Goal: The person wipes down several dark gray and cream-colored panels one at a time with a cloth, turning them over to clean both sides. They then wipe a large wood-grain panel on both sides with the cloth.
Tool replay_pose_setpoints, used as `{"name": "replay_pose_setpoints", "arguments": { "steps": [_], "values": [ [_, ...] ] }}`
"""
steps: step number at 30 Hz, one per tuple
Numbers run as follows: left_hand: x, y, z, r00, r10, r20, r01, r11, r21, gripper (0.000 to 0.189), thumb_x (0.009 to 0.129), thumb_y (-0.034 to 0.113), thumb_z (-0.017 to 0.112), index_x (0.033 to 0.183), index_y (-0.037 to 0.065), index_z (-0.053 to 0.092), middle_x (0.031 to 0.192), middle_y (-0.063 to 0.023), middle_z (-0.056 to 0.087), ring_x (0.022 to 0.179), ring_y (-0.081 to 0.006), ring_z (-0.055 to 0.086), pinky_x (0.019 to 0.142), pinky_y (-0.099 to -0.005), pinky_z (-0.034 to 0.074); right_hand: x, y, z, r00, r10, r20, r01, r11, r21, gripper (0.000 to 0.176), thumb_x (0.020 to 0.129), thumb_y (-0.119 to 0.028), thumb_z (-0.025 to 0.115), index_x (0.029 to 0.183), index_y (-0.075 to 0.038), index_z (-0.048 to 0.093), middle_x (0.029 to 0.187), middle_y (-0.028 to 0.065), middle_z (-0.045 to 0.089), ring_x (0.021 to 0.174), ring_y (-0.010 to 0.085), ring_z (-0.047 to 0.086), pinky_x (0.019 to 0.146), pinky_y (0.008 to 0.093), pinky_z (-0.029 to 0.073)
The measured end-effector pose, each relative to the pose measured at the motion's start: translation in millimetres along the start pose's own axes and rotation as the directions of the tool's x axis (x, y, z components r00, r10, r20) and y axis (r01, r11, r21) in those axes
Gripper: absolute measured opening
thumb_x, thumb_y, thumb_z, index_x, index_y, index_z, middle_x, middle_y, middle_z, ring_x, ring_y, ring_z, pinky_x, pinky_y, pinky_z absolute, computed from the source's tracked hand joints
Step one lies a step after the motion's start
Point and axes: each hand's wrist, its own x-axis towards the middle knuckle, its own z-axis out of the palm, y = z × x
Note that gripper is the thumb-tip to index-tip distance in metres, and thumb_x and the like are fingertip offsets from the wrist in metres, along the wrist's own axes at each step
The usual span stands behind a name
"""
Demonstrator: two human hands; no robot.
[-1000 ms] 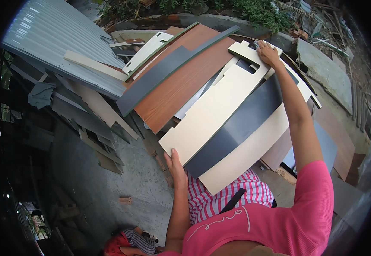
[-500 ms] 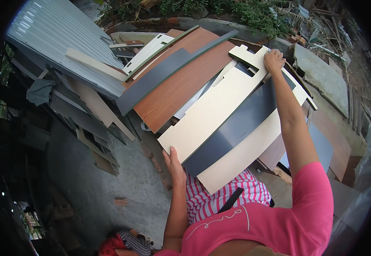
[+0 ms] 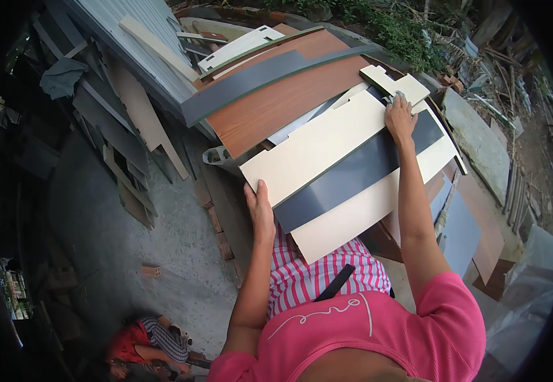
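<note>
My left hand (image 3: 261,210) is closed on the near left corner of a long cream board (image 3: 327,143) with notched edges. At the board's far end, my right hand (image 3: 401,118) lies by a cut-out, its fingers bent over the cream surface. Beside and partly beneath that board is a dark grey panel (image 3: 334,191). A second cream board (image 3: 346,223) lies on the near side, over my striped trousers. Beyond them rests a reddish-brown wood panel (image 3: 276,102), with a curved grey strip (image 3: 245,86) on top.
Corrugated metal sheeting (image 3: 143,44) stands at the upper left, with leaning board offcuts (image 3: 130,114) below it. Another person (image 3: 146,347) crouches at the lower left. A broken brick (image 3: 151,272) lies on the concrete. Stone slabs (image 3: 477,140) and blue-grey sheets (image 3: 458,235) are at the right.
My right hand has slid from the cream board's far corner in towards the cut-out. The view has shifted, and the boards on my lap are tilted a little differently.
</note>
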Motion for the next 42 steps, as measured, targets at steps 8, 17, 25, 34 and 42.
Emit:
{"name": "replay_pose_setpoints", "arguments": {
  "steps": [8,17,25,34,42],
  "values": [
    [6.0,-17.1,-4.9,0.997,0.072,-0.030,-0.068,0.990,0.127,0.057,0.096,0.044,0.035,0.128,-0.003,0.036,0.120,-0.0213,0.046,0.113,-0.0275,0.045,0.096,-0.0352,0.034,-142.4,-97.7,-48.5,0.918,-0.396,0.029,0.391,0.914,0.103,0.043,0.093,-0.023,0.042,0.131,-0.003,0.043,0.141,0.0144,0.038,0.133,0.0335,0.030,0.107,0.0548,0.021],
    [1.9,-18.8,3.1,0.979,-0.042,-0.200,0.014,0.990,-0.141,0.070,0.097,0.053,0.021,0.131,-0.007,0.036,0.131,-0.0214,0.044,0.120,-0.0282,0.044,0.100,-0.0340,0.034,-212.2,-188.5,-78.0,0.422,-0.906,0.015,0.803,0.382,0.458,0.042,0.090,-0.022,0.048,0.130,-0.011,0.046,0.138,0.0067,0.042,0.130,0.0276,0.035,0.106,0.0516,0.025],
    [4.5,-12.2,-1.9,0.997,0.039,-0.059,-0.042,0.998,-0.038,0.056,0.099,0.043,0.031,0.126,-0.004,0.043,0.120,-0.0147,0.051,0.111,-0.0215,0.048,0.095,-0.0315,0.037,-145.4,-175.6,-54.8,0.527,-0.832,0.170,0.749,0.550,0.369,0.041,0.095,-0.027,0.039,0.134,-0.015,0.042,0.143,0.0035,0.036,0.134,0.0273,0.030,0.108,0.0510,0.021],
    [2.7,-10.9,-3.0,0.997,0.056,-0.048,-0.056,0.998,0.000,0.050,0.098,0.040,0.035,0.123,-0.002,0.046,0.115,-0.0118,0.053,0.108,-0.0200,0.048,0.094,-0.0314,0.036,-24.4,-56.3,-4.0,0.901,-0.395,0.178,0.393,0.918,0.046,0.045,0.094,-0.032,0.036,0.137,-0.017,0.038,0.144,0.0045,0.035,0.133,0.0317,0.031,0.104,0.0593,0.022],
    [2.9,-13.8,0.8,0.985,0.127,-0.115,-0.128,0.992,-0.002,0.045,0.098,0.040,0.036,0.110,-0.002,0.049,0.098,-0.0106,0.054,0.091,-0.0196,0.050,0.083,-0.0310,0.039,-69.5,-84.4,-14.8,0.899,-0.423,0.113,0.419,0.906,0.056,0.045,0.092,-0.028,0.040,0.133,-0.011,0.041,0.142,0.0096,0.036,0.132,0.0337,0.031,0.104,0.0587,0.023]
  ]
}}
